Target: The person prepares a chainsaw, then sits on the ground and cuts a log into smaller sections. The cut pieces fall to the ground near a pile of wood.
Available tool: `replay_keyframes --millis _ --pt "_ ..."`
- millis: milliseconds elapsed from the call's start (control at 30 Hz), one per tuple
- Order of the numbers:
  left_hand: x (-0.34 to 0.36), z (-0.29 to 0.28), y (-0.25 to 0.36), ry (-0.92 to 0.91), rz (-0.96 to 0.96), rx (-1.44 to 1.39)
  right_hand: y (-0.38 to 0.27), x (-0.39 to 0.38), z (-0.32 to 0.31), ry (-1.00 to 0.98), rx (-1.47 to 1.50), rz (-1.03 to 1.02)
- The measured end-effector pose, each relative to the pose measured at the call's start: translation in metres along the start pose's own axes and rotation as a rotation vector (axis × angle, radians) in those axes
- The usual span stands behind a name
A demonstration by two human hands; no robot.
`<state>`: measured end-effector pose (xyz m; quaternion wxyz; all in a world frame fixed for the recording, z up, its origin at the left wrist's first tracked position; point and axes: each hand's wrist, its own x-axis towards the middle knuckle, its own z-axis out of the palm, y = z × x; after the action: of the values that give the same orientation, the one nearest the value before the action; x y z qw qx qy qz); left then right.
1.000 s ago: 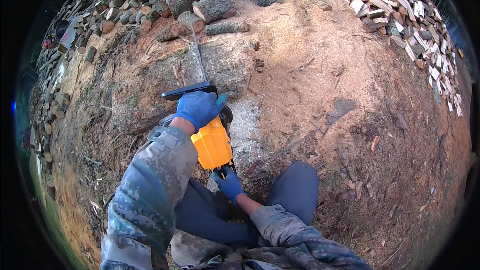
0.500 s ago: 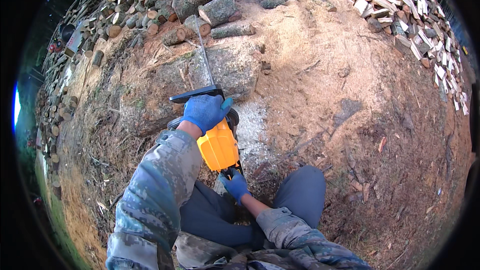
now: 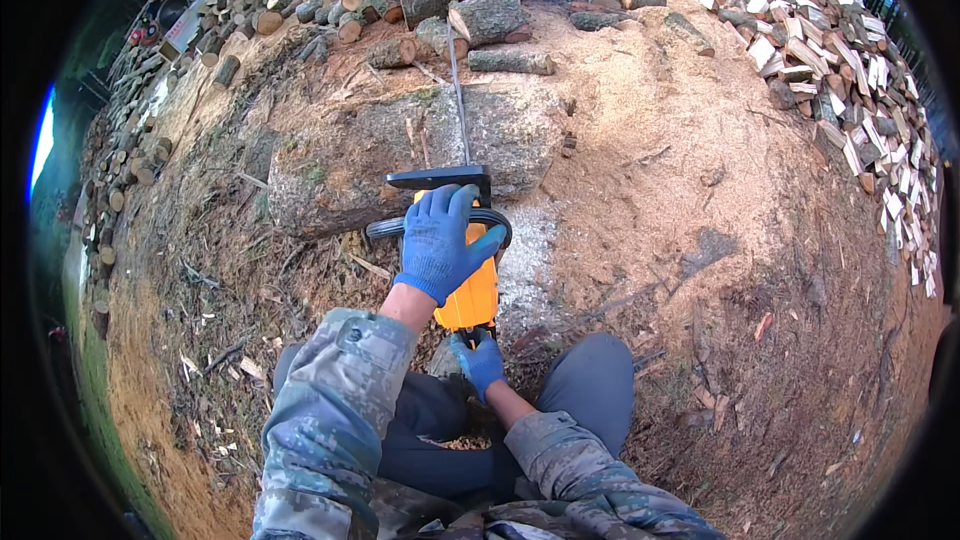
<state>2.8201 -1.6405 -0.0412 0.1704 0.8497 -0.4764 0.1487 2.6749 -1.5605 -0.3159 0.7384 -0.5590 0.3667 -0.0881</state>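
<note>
A chainsaw (image 3: 468,302) with an orange body lies between my knees and the big log, its narrow bar (image 3: 460,105) pointing away across the log. My left hand (image 3: 438,245), in a blue glove, lies over the black front handle (image 3: 385,228). Its fingers stretch toward the black hand guard (image 3: 435,178), with the thumb spread to the right. At the saw's rear handle, my right hand (image 3: 481,360), also gloved, is closed; its fingertips are partly hidden. The thick bark-covered log (image 3: 350,155) lies crosswise; whether the bar touches it I cannot tell.
Cut rounds and short logs (image 3: 490,17) are heaped beyond the log. Split firewood (image 3: 800,50) is piled at the far right. Sawdust (image 3: 680,120) covers the ground right of the log. My bent knees (image 3: 592,385) flank the saw's rear.
My left hand has drawn back from the hand guard and now lies over the front handle, fingers stretched. The saw and log sit farther right in the picture as the view has turned.
</note>
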Motion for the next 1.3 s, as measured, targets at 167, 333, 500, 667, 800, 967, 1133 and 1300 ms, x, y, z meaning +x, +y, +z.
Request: replay_keyframes --millis 167,333,500,667,800,967,1133,1300 --pt "-0.126 0.009 0.024 0.278 -0.406 -0.187 0.018 0.021 -0.002 0.044 -0.071 -0.083" --pt "-0.210 0.081 0.021 -0.278 -1.088 -0.512 0.014 0.020 -0.006 -0.259 0.701 0.072" --pt "-0.235 0.125 -0.016 -0.272 -1.277 -1.139 0.009 0.005 -0.012 -0.284 -0.366 -0.252" --pt "-0.219 0.131 -0.005 -0.304 -1.307 -1.296 -0.011 0.023 -0.056 -0.376 -0.625 -0.071" --pt "-0.228 0.130 0.004 -0.265 -1.388 -1.255 -0.097 -0.009 -0.073 -0.544 -1.055 0.006" --pt "-0.249 0.144 0.000 -0.112 -1.298 -1.339 -0.211 -0.042 -0.084 -0.601 -1.163 -0.171" --pt "-0.227 0.141 0.011 -0.163 -1.342 -1.249 -0.310 -0.003 -0.059 0.007 -1.025 -1.203" --pt "-0.231 0.149 0.026 0.005 -1.195 -1.122 -0.323 0.066 -0.014 -0.225 -1.377 -0.917"
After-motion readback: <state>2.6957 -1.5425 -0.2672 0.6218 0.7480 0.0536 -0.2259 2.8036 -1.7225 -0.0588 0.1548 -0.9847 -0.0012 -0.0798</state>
